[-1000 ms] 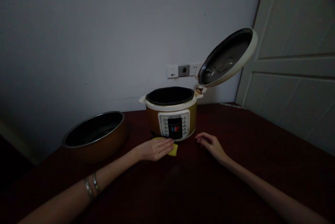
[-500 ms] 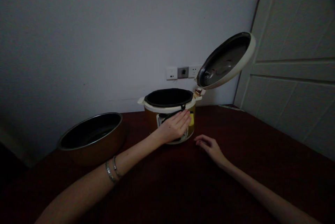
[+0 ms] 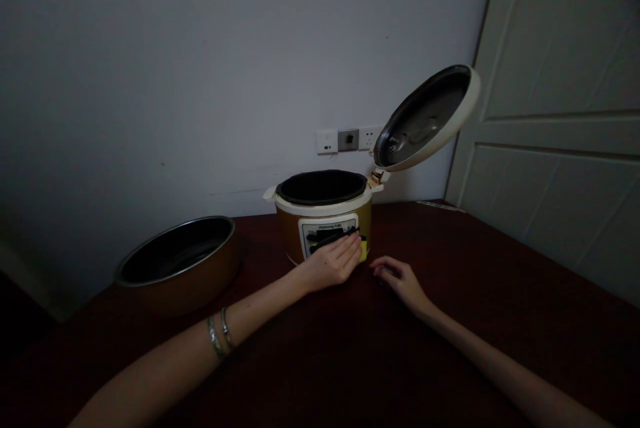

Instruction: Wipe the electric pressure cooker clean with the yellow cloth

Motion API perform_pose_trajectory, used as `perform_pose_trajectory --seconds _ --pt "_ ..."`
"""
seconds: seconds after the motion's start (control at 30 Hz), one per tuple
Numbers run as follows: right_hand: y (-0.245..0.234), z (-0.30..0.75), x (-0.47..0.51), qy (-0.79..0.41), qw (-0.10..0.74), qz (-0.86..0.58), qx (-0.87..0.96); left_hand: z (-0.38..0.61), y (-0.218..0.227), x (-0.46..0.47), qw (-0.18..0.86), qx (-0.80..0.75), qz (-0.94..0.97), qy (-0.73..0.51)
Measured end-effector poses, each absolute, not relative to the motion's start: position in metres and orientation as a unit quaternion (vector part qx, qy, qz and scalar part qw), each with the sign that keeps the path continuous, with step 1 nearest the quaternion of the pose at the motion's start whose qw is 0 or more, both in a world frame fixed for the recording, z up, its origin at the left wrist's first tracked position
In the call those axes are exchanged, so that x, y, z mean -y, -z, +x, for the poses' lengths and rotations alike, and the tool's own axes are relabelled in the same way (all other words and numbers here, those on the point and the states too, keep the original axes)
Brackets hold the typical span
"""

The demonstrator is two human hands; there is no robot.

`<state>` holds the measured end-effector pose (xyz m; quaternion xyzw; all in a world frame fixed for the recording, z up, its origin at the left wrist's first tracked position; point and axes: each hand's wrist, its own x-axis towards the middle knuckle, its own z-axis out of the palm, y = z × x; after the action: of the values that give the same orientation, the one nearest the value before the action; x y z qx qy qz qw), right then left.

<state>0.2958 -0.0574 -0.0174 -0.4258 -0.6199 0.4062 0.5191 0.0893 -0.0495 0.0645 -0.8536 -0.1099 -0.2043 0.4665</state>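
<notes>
A: Where do we log the cooker (image 3: 320, 210)?
B: On the table (image 3: 320, 361), before the wall (image 3: 200, 68). We mark the pot (image 3: 200, 275) to its left, the lid (image 3: 427, 118) above its right end, the sockets (image 3: 349, 140) on the wall behind, the door (image 3: 555, 115) far right.
A: Nearer?
B: We have the left hand (image 3: 334, 263) before the cooker's front, pad (image 3: 363, 251) between; right hand (image 3: 403, 285) at the cooker's near right.
</notes>
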Motion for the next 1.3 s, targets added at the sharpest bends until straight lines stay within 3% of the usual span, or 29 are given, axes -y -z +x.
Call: perform_pose_trajectory --seconds 0.37,0.73,0.9,1.1,1.3 --pt "0.015 0.296 0.06 -0.419 0.524 -0.413 0.616 0.068 -0.027 0.047 0.399 0.037 -0.9 0.171" --pt "0.018 0.294 0.058 -0.409 0.535 -0.412 0.614 0.052 -0.006 0.062 0.195 0.08 -0.969 0.13" --pt "0.016 0.294 0.058 -0.414 0.524 -0.417 0.617 0.085 -0.019 0.09 -0.035 0.191 -0.951 0.24" --pt "0.007 0.294 0.058 -0.48 0.525 -0.383 0.589 0.12 -0.045 0.091 -0.345 0.354 -0.754 0.432" --pt "-0.017 0.29 0.072 -0.607 0.525 -0.305 0.513 0.125 -0.061 0.073 -0.591 0.325 -0.493 0.55"
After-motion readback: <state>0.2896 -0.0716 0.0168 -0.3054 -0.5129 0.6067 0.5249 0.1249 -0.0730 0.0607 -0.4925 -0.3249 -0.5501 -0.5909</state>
